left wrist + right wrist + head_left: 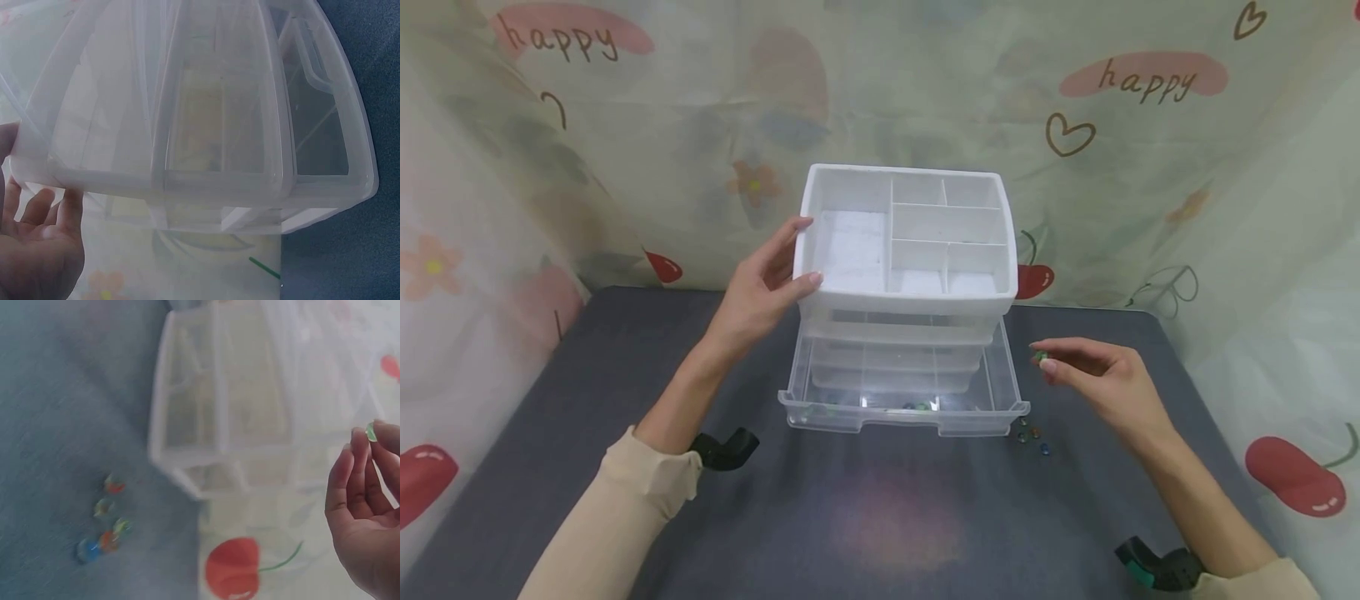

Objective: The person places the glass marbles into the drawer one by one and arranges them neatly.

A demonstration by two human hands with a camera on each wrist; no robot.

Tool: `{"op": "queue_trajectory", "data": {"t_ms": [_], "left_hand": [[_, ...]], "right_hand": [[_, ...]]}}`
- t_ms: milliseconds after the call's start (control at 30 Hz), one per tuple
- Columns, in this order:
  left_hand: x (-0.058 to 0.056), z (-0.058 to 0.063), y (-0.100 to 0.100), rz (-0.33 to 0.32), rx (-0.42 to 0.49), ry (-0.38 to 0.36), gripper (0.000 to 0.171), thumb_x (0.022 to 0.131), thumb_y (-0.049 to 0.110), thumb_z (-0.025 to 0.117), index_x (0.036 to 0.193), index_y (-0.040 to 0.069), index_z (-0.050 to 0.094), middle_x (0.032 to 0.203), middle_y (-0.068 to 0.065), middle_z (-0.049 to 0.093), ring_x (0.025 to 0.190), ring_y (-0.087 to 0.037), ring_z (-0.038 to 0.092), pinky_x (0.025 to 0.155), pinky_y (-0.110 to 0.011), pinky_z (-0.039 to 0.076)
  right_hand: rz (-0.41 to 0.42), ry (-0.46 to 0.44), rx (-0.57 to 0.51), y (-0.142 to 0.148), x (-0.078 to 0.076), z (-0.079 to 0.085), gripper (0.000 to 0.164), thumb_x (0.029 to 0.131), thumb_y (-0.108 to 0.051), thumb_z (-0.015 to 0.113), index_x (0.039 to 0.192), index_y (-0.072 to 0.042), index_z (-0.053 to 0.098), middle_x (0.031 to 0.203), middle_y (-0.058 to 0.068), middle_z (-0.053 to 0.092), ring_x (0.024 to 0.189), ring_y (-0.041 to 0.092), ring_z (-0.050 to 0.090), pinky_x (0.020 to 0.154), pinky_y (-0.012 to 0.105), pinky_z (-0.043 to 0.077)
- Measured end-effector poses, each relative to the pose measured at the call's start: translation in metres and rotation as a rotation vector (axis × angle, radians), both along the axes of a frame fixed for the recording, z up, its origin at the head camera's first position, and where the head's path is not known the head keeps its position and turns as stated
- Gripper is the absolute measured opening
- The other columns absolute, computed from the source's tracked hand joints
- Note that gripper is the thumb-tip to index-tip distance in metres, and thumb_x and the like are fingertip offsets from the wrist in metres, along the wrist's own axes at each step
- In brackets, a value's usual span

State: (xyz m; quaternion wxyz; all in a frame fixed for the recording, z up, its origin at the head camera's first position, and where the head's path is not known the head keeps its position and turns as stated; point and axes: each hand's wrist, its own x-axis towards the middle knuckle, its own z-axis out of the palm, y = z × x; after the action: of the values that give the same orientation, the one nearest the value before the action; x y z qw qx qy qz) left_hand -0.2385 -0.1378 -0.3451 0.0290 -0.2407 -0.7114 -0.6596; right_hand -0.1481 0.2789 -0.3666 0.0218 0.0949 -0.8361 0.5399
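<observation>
A white storage organizer [853, 254] with a divided top tray stands mid-table, a clear drawer [827, 417] sticking out at its front. My left hand [748, 300] grips the organizer's upper left edge, thumb on the rim. Between thumb and fingertips, my right hand [1105, 375] pinches a green glass marble [1041, 356], held up to the right of the drawer. In the right wrist view that marble [371, 432] shows at the fingertips. A few small marbles [917, 407] lie inside the drawer. Several more, including a blue marble [1045, 449], are on the table by its front right corner.
The dark grey tabletop [880, 517] reaches back to a patterned cloth [925, 83] that hangs behind and on both sides. A black wrist mount [726, 450] sits at the left wrist, and another black mount [1161, 567] at the right.
</observation>
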Motion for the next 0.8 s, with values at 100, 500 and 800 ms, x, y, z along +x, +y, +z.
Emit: {"op": "queue_trajectory", "data": {"t_ms": [100,500,800], "left_hand": [[0.000,0.000,0.000,0.002,-0.008,-0.004,0.069,0.095,0.004,0.065,0.155,0.016,0.035,0.157,-0.015,0.035,0.142,-0.029,0.039,0.096,-0.026,0.046],[0.000,0.000,0.000,0.021,-0.013,-0.003,0.068,0.095,0.004,0.065,0.155,0.015,0.036,0.156,-0.015,0.036,0.142,-0.028,0.039,0.098,-0.026,0.045],[0.000,0.000,0.000,0.020,-0.014,-0.005,0.068,0.095,0.004,0.066,0.155,0.016,0.036,0.157,-0.015,0.036,0.142,-0.028,0.039,0.097,-0.027,0.046]], "right_hand": [[0.040,0.008,-0.058,-0.006,0.001,0.011,0.029,0.093,-0.012,0.071,0.119,0.002,0.069,0.107,0.005,0.074,0.089,0.018,0.071,0.080,0.026,0.054],[0.096,0.038,-0.021,-0.032,0.001,0.040,0.025,0.092,-0.012,0.073,0.116,-0.003,0.072,0.110,0.007,0.072,0.095,0.021,0.069,0.083,0.025,0.054],[0.196,0.069,-0.042,-0.049,-0.006,0.051,0.023,0.091,-0.006,0.073,0.113,-0.001,0.073,0.104,0.006,0.073,0.092,0.019,0.069,0.080,0.026,0.054]]}}
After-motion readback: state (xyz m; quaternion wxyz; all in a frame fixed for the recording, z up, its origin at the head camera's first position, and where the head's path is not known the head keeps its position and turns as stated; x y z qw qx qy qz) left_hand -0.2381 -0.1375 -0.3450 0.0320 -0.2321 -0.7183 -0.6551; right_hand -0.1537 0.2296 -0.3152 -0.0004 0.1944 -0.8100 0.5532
